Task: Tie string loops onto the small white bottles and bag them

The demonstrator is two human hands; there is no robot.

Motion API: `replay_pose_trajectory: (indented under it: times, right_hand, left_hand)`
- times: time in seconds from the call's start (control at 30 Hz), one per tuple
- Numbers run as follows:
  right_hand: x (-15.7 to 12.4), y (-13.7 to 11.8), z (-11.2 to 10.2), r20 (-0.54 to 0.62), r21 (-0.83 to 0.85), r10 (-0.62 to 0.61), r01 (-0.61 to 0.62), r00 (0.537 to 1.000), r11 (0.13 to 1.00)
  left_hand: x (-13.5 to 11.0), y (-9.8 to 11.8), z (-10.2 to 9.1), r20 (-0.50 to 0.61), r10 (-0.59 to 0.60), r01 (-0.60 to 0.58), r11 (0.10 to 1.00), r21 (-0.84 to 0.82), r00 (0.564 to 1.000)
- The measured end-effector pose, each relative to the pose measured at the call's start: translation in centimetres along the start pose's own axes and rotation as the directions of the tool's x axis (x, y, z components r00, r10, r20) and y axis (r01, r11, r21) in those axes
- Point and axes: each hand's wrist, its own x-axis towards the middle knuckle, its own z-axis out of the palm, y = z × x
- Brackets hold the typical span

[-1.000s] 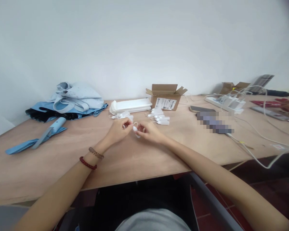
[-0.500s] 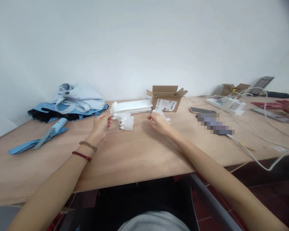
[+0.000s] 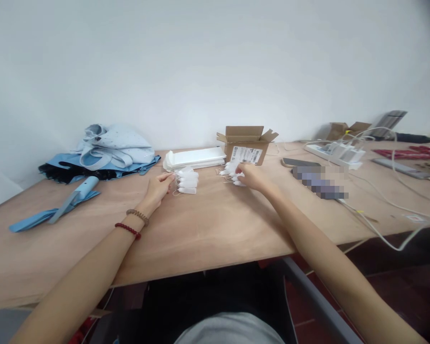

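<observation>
Several small white tags (image 3: 187, 180) with thin strings lie in an overlapping row on the wooden table. My left hand (image 3: 160, 187), with two bead bracelets at its wrist, is at the string end of this row; its thumb and forefinger are pinched on the strings. A second bunch of white stringed tags (image 3: 232, 171) lies to the right, in front of the cardboard box. My right hand (image 3: 251, 176) reaches over its right end, fingers closed at the tags. How many of them it grips is hidden.
Behind the tags lie a flat white stack (image 3: 197, 156) and an open cardboard box (image 3: 245, 148). At left are a folded blue umbrella (image 3: 86, 187) and a pale cloth bag (image 3: 118, 143). Phones (image 3: 299, 163), a power strip (image 3: 338, 155) and white cables (image 3: 383, 239) occupy the right side.
My left hand has moved right and forward to the strings of the left row. My right hand has shifted right, from the string end to the other end of its bunch.
</observation>
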Motion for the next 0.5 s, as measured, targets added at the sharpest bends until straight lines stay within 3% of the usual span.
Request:
replay_pose_trajectory:
  times: [0.17, 0.37, 0.5]
  right_hand:
    - [0.17, 0.41, -0.10, 0.067, 0.035, 0.030, -0.032, 0.997, 0.999]
    - [0.26, 0.56, 0.23, 0.102, 0.032, 0.040, -0.043, 0.994, 0.999]
    - [0.06, 0.51, 0.65, 0.137, 0.030, 0.005, -0.009, 0.991, 1.000]
  left_hand:
    - [-0.20, 0.11, -0.03, -0.021, 0.037, -0.037, 0.999, 0.026, 0.999]
    - [-0.26, -0.03, 0.03, -0.084, 0.190, -0.178, 0.975, 0.130, 0.978]
    - [-0.41, 0.06, 0.17, -0.098, 0.207, -0.193, 0.972, 0.136, 0.973]
